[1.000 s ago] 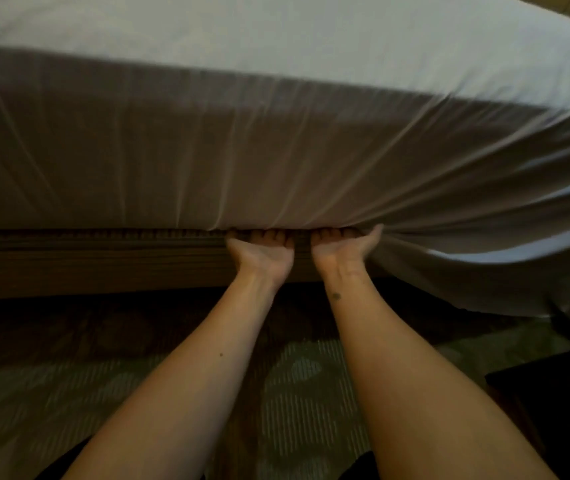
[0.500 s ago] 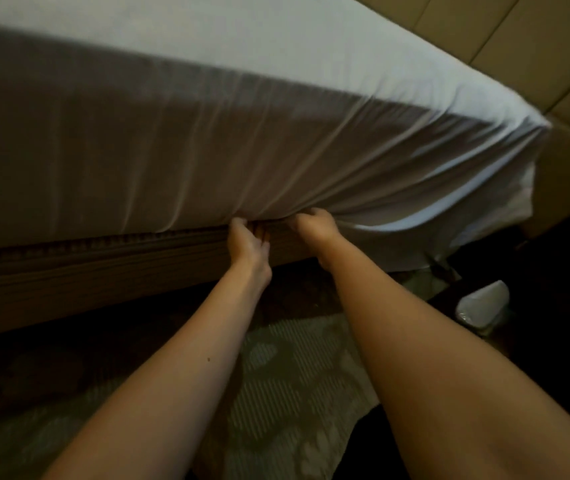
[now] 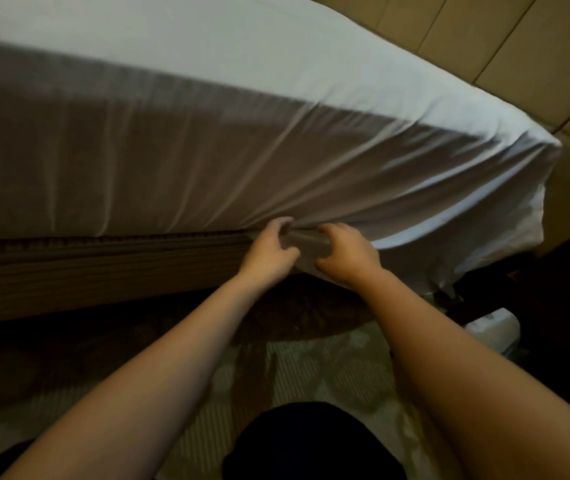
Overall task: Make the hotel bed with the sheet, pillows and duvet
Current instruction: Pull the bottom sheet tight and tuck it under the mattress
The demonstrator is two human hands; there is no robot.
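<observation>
A white sheet (image 3: 228, 84) covers the mattress top and hangs down its near side, pulled into tight creases. To the left the sheet's edge is tucked along the dark wooden bed base (image 3: 103, 268). Toward the right corner the sheet (image 3: 449, 237) hangs loose below the mattress. My left hand (image 3: 269, 252) and my right hand (image 3: 347, 256) are side by side at the mattress's bottom edge. Each grips the hanging sheet edge with curled fingers, a short stretch of cloth between them. No pillows or duvet are in view.
A padded tan headboard (image 3: 505, 53) rises at the upper right, past the mattress corner. Patterned carpet (image 3: 314, 372) lies under my arms. A white object (image 3: 493, 329) sits on the floor at the right beside dark furniture (image 3: 567, 289).
My view has swung right toward the bed corner. Both hands have come out from under the mattress edge, shifted right along it, and now grip the loose sheet edge.
</observation>
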